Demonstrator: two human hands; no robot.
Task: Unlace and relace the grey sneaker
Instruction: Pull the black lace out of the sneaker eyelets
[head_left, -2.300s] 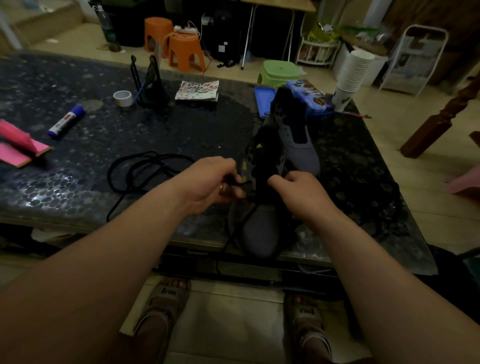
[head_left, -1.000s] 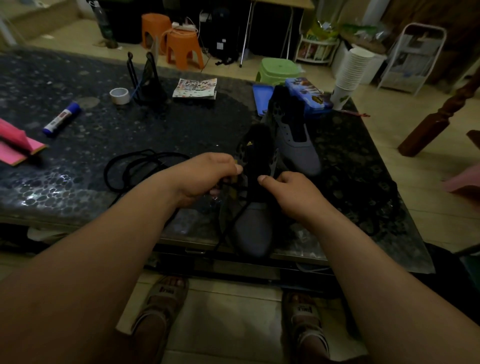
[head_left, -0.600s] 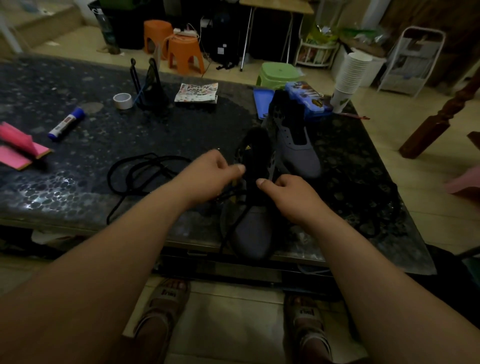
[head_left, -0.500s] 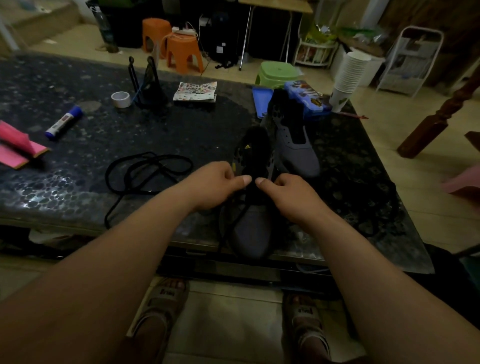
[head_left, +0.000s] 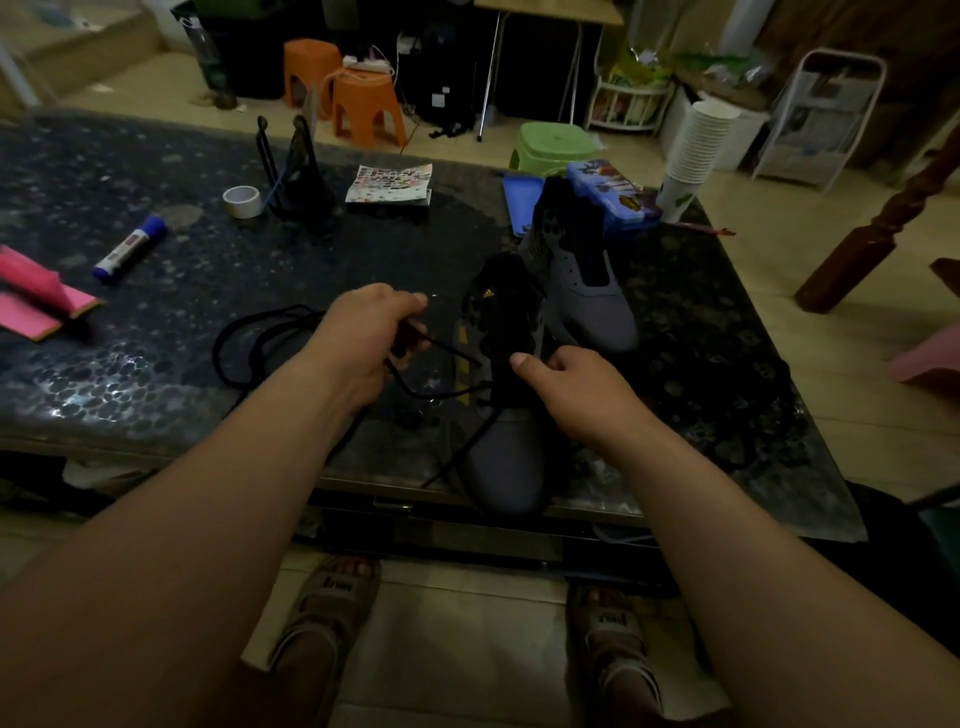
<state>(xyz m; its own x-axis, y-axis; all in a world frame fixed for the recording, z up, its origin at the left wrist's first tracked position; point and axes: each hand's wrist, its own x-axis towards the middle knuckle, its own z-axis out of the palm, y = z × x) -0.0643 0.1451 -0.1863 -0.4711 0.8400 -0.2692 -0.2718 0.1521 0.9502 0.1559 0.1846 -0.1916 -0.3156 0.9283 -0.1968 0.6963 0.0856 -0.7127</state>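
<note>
A grey sneaker (head_left: 511, 467) with a black tongue stands at the near edge of the dark stone table (head_left: 156, 374), toe toward me. My left hand (head_left: 363, 338) is to the left of it and grips the black lace (head_left: 447, 353), which runs taut from the hand to the shoe's eyelets. My right hand (head_left: 571, 389) holds the sneaker at its right side by the tongue, thumb up. More black lace hangs over the toe toward the table edge. A second grey sneaker (head_left: 587, 291), without a lace, stands just behind.
A loose black lace (head_left: 249, 338) lies coiled to the left of my left hand. Further back are a roll of tape (head_left: 241, 201), a glue stick (head_left: 130, 249), pink paper (head_left: 36, 301), a booklet (head_left: 389, 184), a blue box (head_left: 613, 195) and stacked paper cups (head_left: 691, 150).
My left hand has drawn away to the left from the sneaker, pulling the black lace out taut. My right hand has stayed at the tongue.
</note>
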